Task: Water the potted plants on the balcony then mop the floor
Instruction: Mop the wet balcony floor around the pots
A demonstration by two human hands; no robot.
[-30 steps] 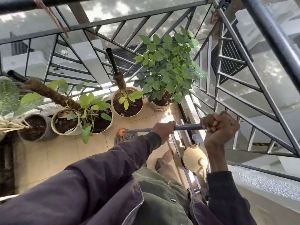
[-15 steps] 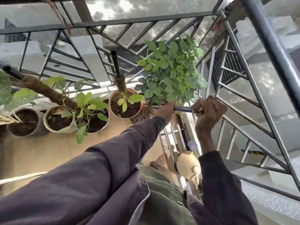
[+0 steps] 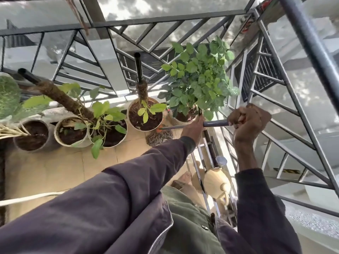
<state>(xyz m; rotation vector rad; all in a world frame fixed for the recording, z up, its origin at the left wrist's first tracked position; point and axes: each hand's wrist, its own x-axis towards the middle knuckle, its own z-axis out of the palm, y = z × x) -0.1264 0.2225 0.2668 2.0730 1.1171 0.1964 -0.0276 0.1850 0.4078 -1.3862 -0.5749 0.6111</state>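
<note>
A home balcony; metal railing (image 3: 165,21), tiled floor (image 3: 55,167); potted plants (image 3: 145,116) in a row.

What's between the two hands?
In the head view, a bare stretch of mop handle runs between the left hand and right hand.

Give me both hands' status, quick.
Left hand: closed around the mop handle, lower down the shaft.
Right hand: closed in a fist on the handle's upper end.

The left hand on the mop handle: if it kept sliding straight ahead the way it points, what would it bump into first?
Probably the woven pot of the bushy plant: the left hand already sits right by its rim, though depth is hard to judge. Following the mop handle downward instead, it would reach the mop head.
</note>
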